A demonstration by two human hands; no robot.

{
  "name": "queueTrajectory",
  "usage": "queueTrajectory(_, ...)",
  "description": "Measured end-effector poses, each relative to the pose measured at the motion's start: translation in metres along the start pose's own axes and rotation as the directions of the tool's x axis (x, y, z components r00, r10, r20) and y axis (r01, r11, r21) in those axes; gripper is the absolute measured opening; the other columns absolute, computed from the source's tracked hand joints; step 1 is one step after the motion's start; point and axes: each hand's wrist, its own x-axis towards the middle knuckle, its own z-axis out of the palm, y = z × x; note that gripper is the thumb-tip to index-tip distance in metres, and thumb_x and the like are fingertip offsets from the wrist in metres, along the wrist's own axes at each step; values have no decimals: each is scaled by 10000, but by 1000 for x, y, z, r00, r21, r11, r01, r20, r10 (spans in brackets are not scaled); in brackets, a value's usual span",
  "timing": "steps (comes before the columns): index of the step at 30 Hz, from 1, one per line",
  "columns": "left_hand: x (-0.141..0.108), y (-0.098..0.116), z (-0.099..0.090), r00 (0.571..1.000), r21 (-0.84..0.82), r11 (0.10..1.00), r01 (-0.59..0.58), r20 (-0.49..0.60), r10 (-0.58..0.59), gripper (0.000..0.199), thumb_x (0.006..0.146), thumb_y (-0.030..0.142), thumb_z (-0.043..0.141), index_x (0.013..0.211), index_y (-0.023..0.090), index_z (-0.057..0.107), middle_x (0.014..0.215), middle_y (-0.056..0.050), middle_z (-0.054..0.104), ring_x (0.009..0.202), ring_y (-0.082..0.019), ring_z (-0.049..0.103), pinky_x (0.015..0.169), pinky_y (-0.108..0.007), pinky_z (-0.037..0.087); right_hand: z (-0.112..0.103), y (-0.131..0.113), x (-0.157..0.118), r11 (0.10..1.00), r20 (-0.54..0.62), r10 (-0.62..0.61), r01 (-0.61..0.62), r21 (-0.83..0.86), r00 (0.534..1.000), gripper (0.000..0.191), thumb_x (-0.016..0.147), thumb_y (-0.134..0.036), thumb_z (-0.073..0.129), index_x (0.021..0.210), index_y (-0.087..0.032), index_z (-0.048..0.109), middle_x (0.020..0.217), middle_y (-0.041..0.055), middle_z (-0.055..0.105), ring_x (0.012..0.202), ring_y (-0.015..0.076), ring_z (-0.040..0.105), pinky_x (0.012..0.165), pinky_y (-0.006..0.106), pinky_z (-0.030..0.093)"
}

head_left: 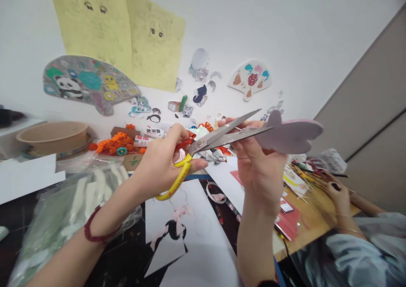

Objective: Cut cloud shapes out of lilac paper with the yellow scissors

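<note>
My left hand (pixel 166 160) is closed on the handles of a pair of scissors (pixel 209 141), one yellow, one orange-red. The blades point right and stand slightly apart. My right hand (pixel 261 168), raised beside them, has its fingers closed on a pale purple lobed cutout (pixel 288 134), which sticks out to the right. The blade tips reach in front of the right fingers, close to the cutout. Whether anything lies between the blades is too small to tell. Below the hands, white paper sheets (pixel 203 236) with pink and black scraps lie on the dark table.
A round tan container (pixel 52 132), orange flowers (pixel 117 143) and a clear plastic bag (pixel 63 211) are at left. Fan-shaped drawings (pixel 250 79) and yellow sheets (pixel 155 37) hang on the wall. At right, another person's hand (pixel 339 198) rests near a cluttered wooden table (pixel 317 219).
</note>
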Motion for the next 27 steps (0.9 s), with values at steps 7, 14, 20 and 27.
queueTrajectory(7, -3, 8, 2, 998, 66, 996, -53, -24, 55, 464, 833, 623, 625, 958, 238, 397, 647, 60, 563, 542, -145, 524, 546, -260, 356, 1, -1, -2, 998, 98, -35, 29, 54, 995, 152, 900, -158, 699, 941, -287, 768, 1031, -33, 810, 987, 188, 793, 925, 380, 666)
queueTrajectory(14, -6, 18, 3, 1000, 107, 994, -24, 12, 23, 376, 874, 541, 545, 904, 257, 301, 527, 92, 448, 457, -156, 464, 488, -254, 305, 2, -1, -2, 996, 104, -10, 0, 93, 995, 117, 896, -181, 717, 932, -286, 755, 1038, -47, 812, 999, 176, 796, 908, 334, 669)
queueTrajectory(20, -6, 19, 3, 999, 159, 987, -3, 37, -3, 373, 891, 536, 515, 941, 252, 278, 576, 57, 506, 486, -193, 550, 487, -269, 294, 3, 0, -2, 991, 122, -28, 12, 131, 992, 132, 908, -169, 710, 938, -287, 760, 1044, -69, 817, 992, 138, 797, 961, 296, 648)
queueTrajectory(27, -7, 18, 4, 997, 170, 985, 16, 76, -29, 367, 910, 546, 473, 955, 250, 261, 622, 17, 586, 545, -228, 634, 504, -285, 308, 3, 0, -2, 988, 149, -21, -2, 154, 989, 167, 923, -161, 692, 978, -295, 774, 1056, -72, 816, 1016, 121, 790, 945, 260, 648)
